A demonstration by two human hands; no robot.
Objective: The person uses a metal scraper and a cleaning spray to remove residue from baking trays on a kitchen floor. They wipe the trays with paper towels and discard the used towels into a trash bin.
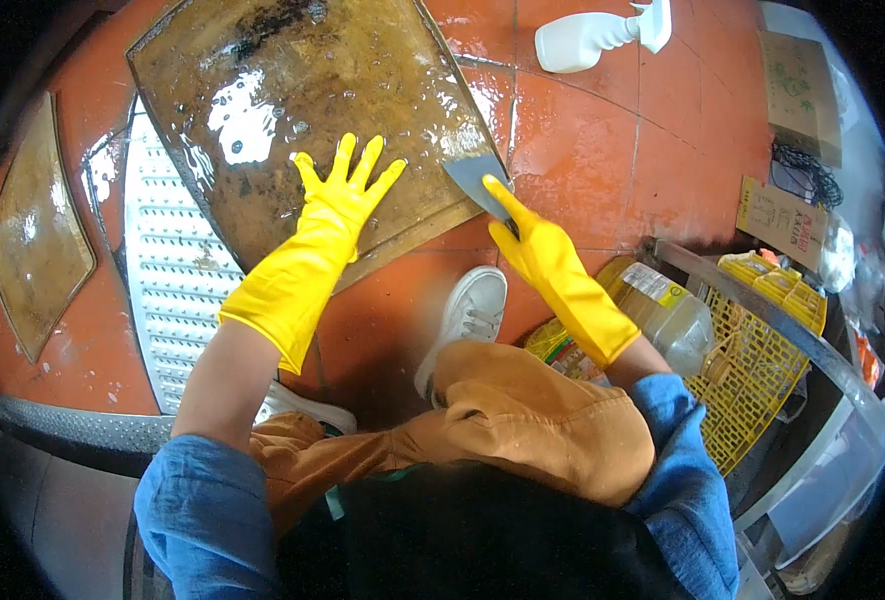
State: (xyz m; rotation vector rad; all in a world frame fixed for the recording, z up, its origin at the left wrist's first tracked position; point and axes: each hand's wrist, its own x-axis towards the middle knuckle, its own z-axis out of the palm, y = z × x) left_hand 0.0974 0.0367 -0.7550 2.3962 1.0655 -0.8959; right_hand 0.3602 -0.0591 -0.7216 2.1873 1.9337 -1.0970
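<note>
A wet, brown-stained flat panel with a raised rim (300, 97) lies on the tiled floor before me, with dark grime near its top. My left hand (341, 199), in a yellow rubber glove, rests on the panel with its fingers spread and holds nothing. In my right hand (528, 240), gloved alike, is a scraper with a wide metal blade (476, 176). The blade touches the panel near its right edge, and my index finger lies along it. The scraper's handle is mostly hidden in the glove.
A white spray bottle (588, 39) lies on the red tiles (585, 150). A perforated metal drain cover (176, 285) and a smaller brown panel (41, 240) are at left. At right are a large plastic bottle (667, 315), a yellow plastic basket (750, 375), a metal rail (772, 322) and cardboard (799, 97).
</note>
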